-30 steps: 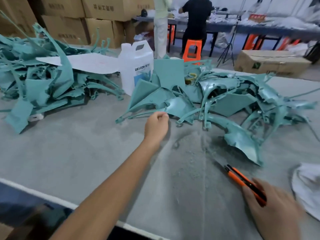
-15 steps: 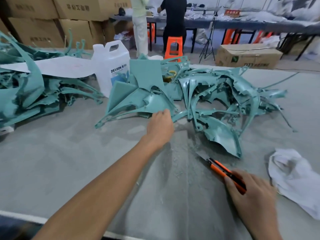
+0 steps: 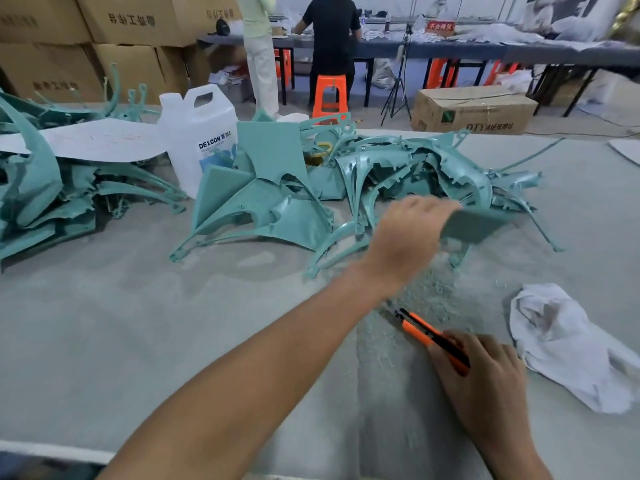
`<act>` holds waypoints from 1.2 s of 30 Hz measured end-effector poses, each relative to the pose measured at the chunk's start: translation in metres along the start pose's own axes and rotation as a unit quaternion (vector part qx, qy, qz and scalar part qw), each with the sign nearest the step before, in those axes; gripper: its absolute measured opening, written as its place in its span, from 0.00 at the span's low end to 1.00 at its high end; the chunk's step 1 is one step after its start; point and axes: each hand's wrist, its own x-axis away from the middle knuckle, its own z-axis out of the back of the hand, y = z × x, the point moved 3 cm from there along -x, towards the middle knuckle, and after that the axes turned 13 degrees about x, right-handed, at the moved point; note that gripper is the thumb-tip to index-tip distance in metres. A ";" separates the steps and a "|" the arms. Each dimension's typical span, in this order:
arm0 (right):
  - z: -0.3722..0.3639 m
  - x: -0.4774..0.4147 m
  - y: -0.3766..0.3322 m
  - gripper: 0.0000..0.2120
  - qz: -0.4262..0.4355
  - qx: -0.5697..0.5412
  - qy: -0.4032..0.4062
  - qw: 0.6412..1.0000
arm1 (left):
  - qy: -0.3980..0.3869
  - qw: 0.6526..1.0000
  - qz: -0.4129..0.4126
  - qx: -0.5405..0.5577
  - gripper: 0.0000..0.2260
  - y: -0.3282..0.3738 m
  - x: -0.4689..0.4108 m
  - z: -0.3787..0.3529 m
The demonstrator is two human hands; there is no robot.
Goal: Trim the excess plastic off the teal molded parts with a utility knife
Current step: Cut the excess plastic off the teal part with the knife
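Observation:
A tangled heap of teal molded parts (image 3: 277, 202) lies across the middle of the grey table. My left hand (image 3: 405, 237) reaches over it and grips one teal part (image 3: 478, 226) by its edge, lifted slightly off the table at the heap's right front. My right hand (image 3: 485, 379) rests on the table near the front right and holds an orange and black utility knife (image 3: 429, 334), its blade end pointing up and left toward a patch of teal shavings (image 3: 429, 292).
A second pile of teal pieces (image 3: 41, 188) with a white sheet (image 3: 93, 142) on it sits at far left. A white jug (image 3: 197, 133) stands behind the heap. A white cloth (image 3: 568, 344) lies at right. Cardboard boxes, stools and two people stand beyond.
My left hand has moved right, from the near edge of the heap to a teal part at its right front, and taken hold of it. The right hand keeps the knife in place.

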 end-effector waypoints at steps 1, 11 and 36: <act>-0.002 0.000 0.001 0.23 -0.003 0.009 -0.017 1.000 | 0.062 0.996 0.027 0.064 0.15 0.002 -0.007 0.019; -0.006 0.001 0.007 0.18 -0.035 -0.006 -0.028 0.999 | 0.446 0.789 0.170 0.387 0.06 -0.030 0.024 0.166; -0.004 0.004 0.014 0.13 -0.080 -0.097 -0.005 0.992 | 0.273 0.733 0.430 0.451 0.13 -0.091 0.119 0.212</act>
